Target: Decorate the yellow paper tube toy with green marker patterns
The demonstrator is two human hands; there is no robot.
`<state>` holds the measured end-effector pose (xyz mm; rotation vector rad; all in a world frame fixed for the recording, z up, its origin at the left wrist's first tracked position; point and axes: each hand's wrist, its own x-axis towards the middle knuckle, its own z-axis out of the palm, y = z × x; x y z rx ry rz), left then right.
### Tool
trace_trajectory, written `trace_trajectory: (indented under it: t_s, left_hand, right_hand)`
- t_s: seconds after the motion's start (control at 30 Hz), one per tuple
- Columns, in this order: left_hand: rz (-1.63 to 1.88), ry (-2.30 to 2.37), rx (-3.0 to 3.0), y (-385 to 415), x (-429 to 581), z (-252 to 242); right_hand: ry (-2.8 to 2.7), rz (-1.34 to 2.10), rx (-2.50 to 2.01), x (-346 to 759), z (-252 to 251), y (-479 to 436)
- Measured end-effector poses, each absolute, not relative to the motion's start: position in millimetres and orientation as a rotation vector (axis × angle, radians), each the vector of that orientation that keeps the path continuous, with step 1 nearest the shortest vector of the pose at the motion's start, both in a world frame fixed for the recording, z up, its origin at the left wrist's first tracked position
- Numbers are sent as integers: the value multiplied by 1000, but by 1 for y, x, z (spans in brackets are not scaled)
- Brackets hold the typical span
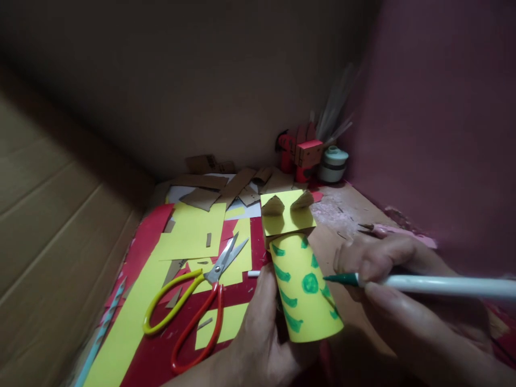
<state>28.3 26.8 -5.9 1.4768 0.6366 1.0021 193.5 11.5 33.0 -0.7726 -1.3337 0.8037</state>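
Near scattered paper [193, 231], left fingers [265, 290] hold yellow tube [300, 301].

Craft corner by a purple wall [439, 134], with scissors [217, 270], cardboard scraps [201, 198], yellow paper [193, 231]

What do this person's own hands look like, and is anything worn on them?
Both are ordinary human hands, with no gloves. The left hand and the right hand show no rings, sleeves or markings, though some fingers are hidden.
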Motion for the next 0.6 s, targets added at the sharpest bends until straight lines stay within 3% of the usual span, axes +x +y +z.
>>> trace_trajectory:
  t_s: [0.6]
  left_hand:
    - [988, 578, 1407, 26, 28, -10]
  right_hand:
    - [-1508, 934, -781, 197, 31, 14]
